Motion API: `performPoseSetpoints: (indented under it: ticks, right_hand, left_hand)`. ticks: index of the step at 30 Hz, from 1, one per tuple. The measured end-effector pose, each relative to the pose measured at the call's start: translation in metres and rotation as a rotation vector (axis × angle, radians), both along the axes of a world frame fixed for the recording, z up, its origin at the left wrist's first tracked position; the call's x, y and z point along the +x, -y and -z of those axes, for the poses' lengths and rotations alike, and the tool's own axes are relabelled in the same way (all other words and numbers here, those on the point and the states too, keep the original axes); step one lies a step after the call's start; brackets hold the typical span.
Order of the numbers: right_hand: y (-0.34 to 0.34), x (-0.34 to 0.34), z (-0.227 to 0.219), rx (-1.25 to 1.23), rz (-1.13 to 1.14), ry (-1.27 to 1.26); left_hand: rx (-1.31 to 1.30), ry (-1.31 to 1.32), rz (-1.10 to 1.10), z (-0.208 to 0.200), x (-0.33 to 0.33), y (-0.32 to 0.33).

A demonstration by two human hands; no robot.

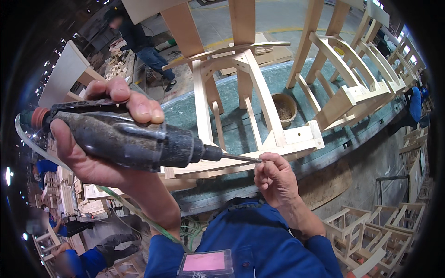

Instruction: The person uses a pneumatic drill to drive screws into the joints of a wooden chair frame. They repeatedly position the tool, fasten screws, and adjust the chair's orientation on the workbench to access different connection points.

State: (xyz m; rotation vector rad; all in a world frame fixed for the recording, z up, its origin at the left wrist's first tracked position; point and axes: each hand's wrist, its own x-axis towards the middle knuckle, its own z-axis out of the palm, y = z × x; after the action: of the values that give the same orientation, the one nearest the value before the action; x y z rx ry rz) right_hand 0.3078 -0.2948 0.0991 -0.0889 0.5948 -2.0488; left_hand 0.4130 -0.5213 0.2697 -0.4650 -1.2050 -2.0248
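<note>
My left hand is wrapped round a dark, worn air screwdriver, which points to the right across the front of me. Its long thin bit reaches my right hand. There my fingertips pinch together at the bit's end, and whatever small piece they hold is too small to make out. Just beyond lies a pale wooden chair frame on the green bench, its seat rails joined by corner blocks and its front rail nearest my hands.
A round tub of small brownish pieces stands behind the chair frame. More chair frames line the bench to the right. A green hose runs by my left arm. Stacked frames fill the lower right. Other people work around.
</note>
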Motion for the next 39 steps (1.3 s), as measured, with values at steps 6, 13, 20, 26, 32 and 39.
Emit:
performPoseSetpoints:
  ticks: [6, 13, 20, 26, 32, 39]
  right_hand:
    - [0.013, 0.002, -0.002, -0.063, 0.111, -0.055]
    - [0.023, -0.005, -0.014, 0.016, 0.221, 0.009]
    - [0.043, -0.023, -0.023, 0.009, 0.243, 0.022]
    - [0.072, -0.044, -0.049, -0.265, 0.142, 0.074]
    - [0.127, -0.12, -0.057, -0.271, 0.374, -0.282]
    - [0.181, -0.217, -0.142, -0.551, 0.191, -0.124]
  left_hand:
    - [0.019, -0.051, 0.028, 0.01, -0.004, 0.001]
    - [0.209, -0.149, 0.032, 0.028, -0.003, 0.001]
    - [0.597, -0.212, -0.146, 0.054, -0.001, -0.006]
    - [0.412, -0.351, -0.358, 0.044, -0.027, -0.005]
    - [0.159, -0.392, -0.469, 0.051, -0.063, -0.021]
    - [-0.527, 0.164, -0.791, 0.074, -0.07, -0.033]
